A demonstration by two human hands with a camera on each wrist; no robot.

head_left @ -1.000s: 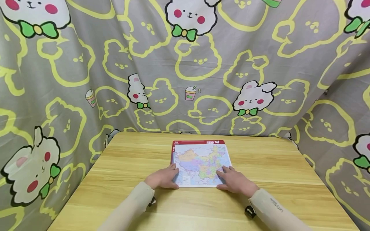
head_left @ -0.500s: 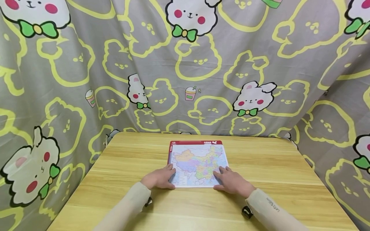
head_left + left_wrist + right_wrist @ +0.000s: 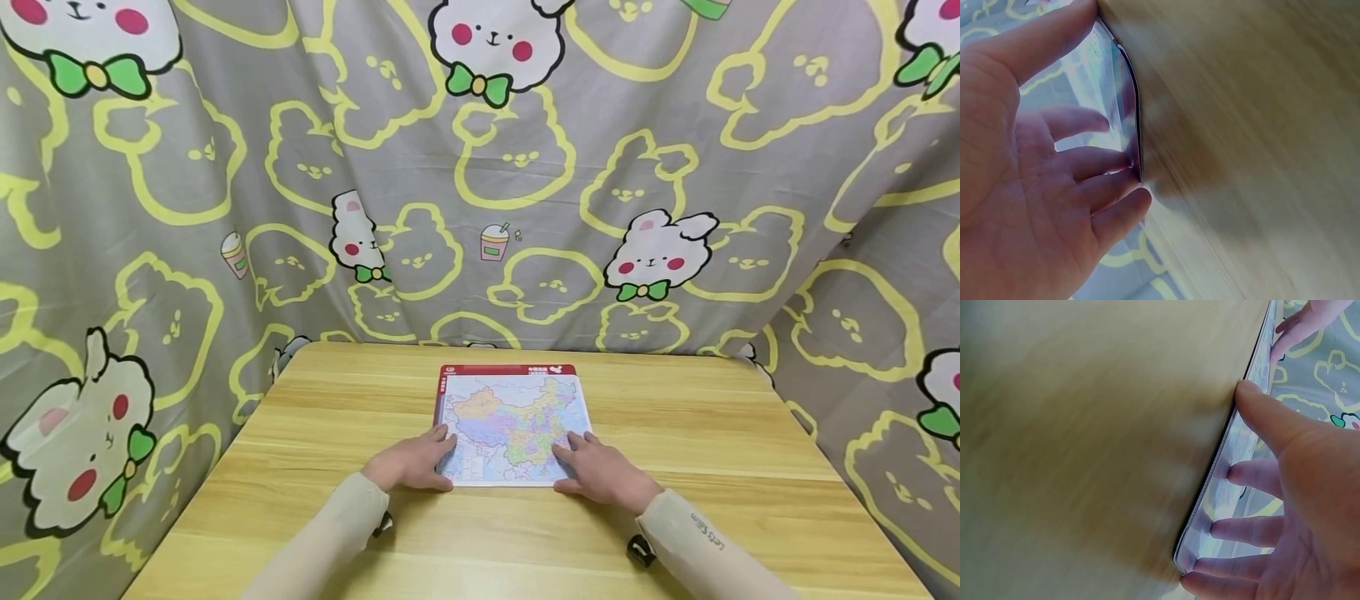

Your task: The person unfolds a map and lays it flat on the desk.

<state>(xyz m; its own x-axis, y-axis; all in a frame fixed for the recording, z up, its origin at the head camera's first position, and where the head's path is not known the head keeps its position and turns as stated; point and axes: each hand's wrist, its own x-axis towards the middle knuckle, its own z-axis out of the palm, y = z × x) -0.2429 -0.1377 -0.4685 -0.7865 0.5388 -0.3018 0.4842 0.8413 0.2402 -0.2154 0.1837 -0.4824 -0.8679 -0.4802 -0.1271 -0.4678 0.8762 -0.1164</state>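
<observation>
A flat board (image 3: 517, 421) printed with a coloured map of China, red along its top and left borders, lies on the wooden table. My left hand (image 3: 412, 462) rests at the board's lower left corner, thumb by the near edge and fingers over the left side. At the lower right corner, my right hand (image 3: 607, 473) lies the same way, its fingertips on the printed face. The left wrist view shows the board's thin dark edge (image 3: 1139, 125) at the fingertips. In the right wrist view the spread fingers (image 3: 1250, 531) touch the map's surface and the thumb meets its edge.
The light wooden table (image 3: 712, 433) extends around the board on every side. A grey curtain (image 3: 420, 167) with yellow outlines and white rabbits hangs behind the table and along both sides. A black band (image 3: 641, 550) shows below the right sleeve.
Both hands and the map board have shifted slightly to the left over the first half second. Since then they have stayed almost still.
</observation>
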